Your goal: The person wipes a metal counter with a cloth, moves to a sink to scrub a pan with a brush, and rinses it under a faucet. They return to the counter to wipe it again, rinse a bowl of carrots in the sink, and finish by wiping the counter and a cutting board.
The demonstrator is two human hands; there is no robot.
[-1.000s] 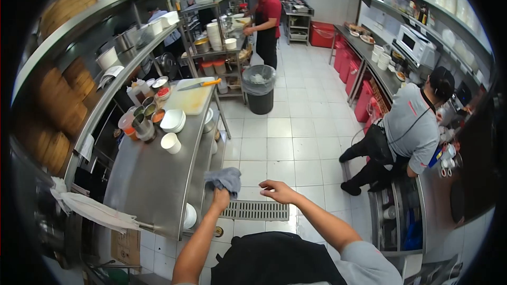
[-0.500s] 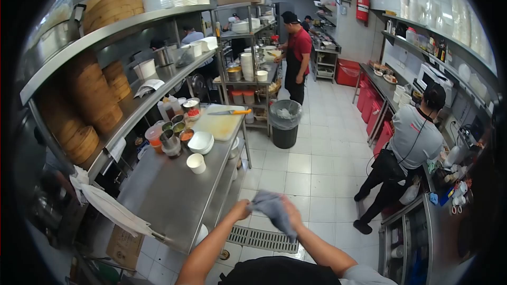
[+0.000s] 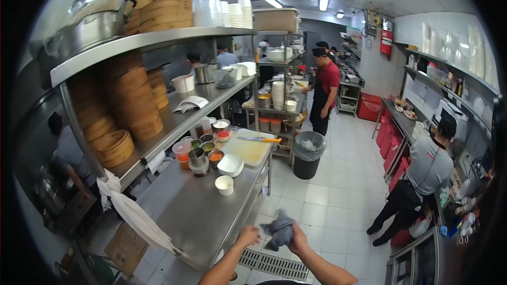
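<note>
A grey cloth (image 3: 280,230) is bunched up in front of me, above the floor beside the steel table (image 3: 182,214). My right hand (image 3: 299,240) grips it from the right side. Just left of the cloth is my left hand (image 3: 248,236), its fingers loosely bent and apart, slightly blurred, with nothing visible in them. On the table stand a white cup (image 3: 224,185), stacked white bowls (image 3: 231,164) and several metal containers of ingredients. A knife with an orange handle (image 3: 272,140) lies on the cutting board (image 3: 245,152).
Bamboo steamers (image 3: 132,100) fill the shelf at left. A white cloth (image 3: 137,214) hangs at the table's corner. A lined bin (image 3: 308,161) stands on the floor ahead. One person in grey (image 3: 430,166) works at the right counter; another in red (image 3: 327,84) stands further back.
The view has tilted up and turned left. The cloth, stretched between both hands before, is now gathered in my right hand, and my left hand has come away from it.
</note>
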